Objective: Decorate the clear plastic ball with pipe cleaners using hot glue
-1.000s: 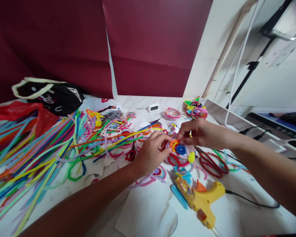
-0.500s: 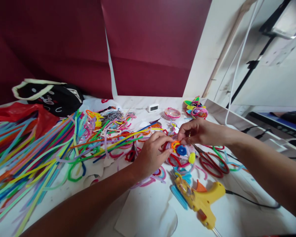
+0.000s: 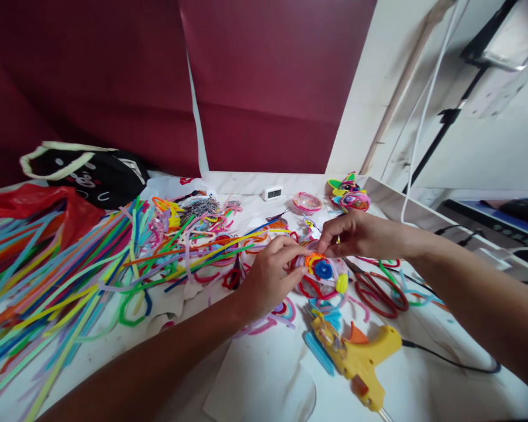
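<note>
Both hands meet at a round pipe-cleaner craft piece [image 3: 324,269] with a blue coil, an orange and yellow ring, red loops and a yellow tuft. My left hand [image 3: 275,272] holds its left side, thumb and fingers closed around the edge. From above and right, my right hand [image 3: 349,234] pinches at the upper edge beside the orange part. Its fingertips partly hide what lies between them. Just right of the piece lie red-handled scissors [image 3: 381,293]. Below it rests a yellow hot glue gun [image 3: 356,357], nozzle towards the piece.
Many loose pipe cleaners [image 3: 92,281] spread across the left of the table. A black bag [image 3: 97,176] sits behind them. At the back stand a small white digital clock [image 3: 272,193], a clear pink-rimmed bowl [image 3: 307,202] and a colourful pipe-cleaner figure [image 3: 349,193]. The glue gun's black cord [image 3: 453,358] runs right.
My right hand has shifted very slightly down and right along the orange part. My left hand keeps its hold, and the craft piece has barely moved.
</note>
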